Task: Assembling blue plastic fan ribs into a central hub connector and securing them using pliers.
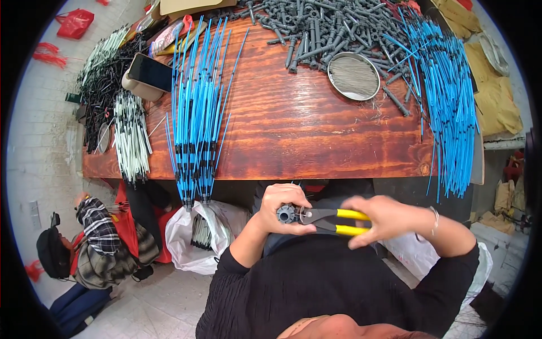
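My left hand (282,204) is wrapped round a grey ribbed plastic piece (286,213), its round hollow end turned up. In front of my lap, my right hand (385,219) grips a pair of pliers (351,222) by their yellow handles; its fingers are somewhat blurred. The dark jaws meet a thin metal loop, apparently wire, right beside the grey piece and my left fingers. Whether the jaws are fully closed is too small to tell. On the table beyond my hands stands a round dish (353,76) filled with fine wire pieces.
Many grey plastic parts (316,28) pile up at the table's (282,130) far side. Blue rods lie in a left bundle (197,113) and a right bundle (449,96). Pale rods (131,135) and a phone (150,73) lie left. A white bag (183,248) and another person (107,243) are below.
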`<act>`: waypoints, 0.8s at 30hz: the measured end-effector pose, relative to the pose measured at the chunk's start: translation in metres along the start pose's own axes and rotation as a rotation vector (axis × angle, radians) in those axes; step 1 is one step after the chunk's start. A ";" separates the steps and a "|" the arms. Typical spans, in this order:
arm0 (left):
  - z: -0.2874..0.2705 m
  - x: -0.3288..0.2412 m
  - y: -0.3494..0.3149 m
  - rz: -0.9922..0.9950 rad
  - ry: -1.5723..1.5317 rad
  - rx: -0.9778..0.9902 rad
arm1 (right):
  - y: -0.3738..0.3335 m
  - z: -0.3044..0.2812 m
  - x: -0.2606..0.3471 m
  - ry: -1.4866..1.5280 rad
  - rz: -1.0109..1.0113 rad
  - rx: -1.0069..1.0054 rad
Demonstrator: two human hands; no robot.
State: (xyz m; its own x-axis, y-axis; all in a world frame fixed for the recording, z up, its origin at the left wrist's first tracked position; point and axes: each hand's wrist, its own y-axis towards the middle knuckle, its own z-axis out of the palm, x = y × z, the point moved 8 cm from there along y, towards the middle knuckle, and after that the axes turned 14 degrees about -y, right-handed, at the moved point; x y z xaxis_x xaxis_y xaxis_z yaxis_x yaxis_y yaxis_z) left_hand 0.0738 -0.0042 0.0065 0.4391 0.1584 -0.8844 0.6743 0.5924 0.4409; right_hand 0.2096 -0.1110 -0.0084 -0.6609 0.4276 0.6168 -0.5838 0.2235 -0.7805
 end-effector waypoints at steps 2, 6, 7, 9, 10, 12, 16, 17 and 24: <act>-0.003 -0.002 -0.001 0.016 0.017 -0.045 | -0.028 -0.032 0.038 -0.797 -0.251 -0.801; -0.004 0.006 0.005 -0.080 -0.046 0.013 | 0.011 -0.016 0.001 -0.124 -0.275 -0.175; -0.001 0.006 0.006 -0.067 -0.072 0.053 | 0.011 0.017 0.001 0.402 -0.196 0.340; 0.005 0.003 0.007 -0.042 -0.125 0.134 | 0.005 0.004 0.002 0.122 -0.239 0.022; 0.007 0.004 0.005 -0.046 -0.126 0.137 | -0.007 -0.012 0.013 -0.166 -0.271 -0.295; -0.002 0.004 0.003 -0.050 -0.015 0.001 | -0.023 -0.029 0.027 -0.458 -0.298 -0.610; -0.001 0.001 0.010 -0.059 -0.030 0.047 | -0.028 -0.038 0.021 -0.552 -0.269 -0.735; 0.004 0.000 0.012 -0.062 -0.069 0.107 | -0.008 -0.023 0.005 -0.257 -0.253 -0.402; 0.005 0.005 0.004 -0.072 -0.043 0.005 | -0.066 -0.039 0.058 -1.129 -0.392 -1.324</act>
State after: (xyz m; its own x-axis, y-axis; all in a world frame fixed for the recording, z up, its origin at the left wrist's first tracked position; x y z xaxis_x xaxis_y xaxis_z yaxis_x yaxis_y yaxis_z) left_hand 0.0817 -0.0048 0.0043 0.4143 0.0816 -0.9065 0.7077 0.5974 0.3772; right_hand 0.2288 -0.0666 0.0751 -0.8933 -0.4408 0.0883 -0.4154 0.8844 0.2129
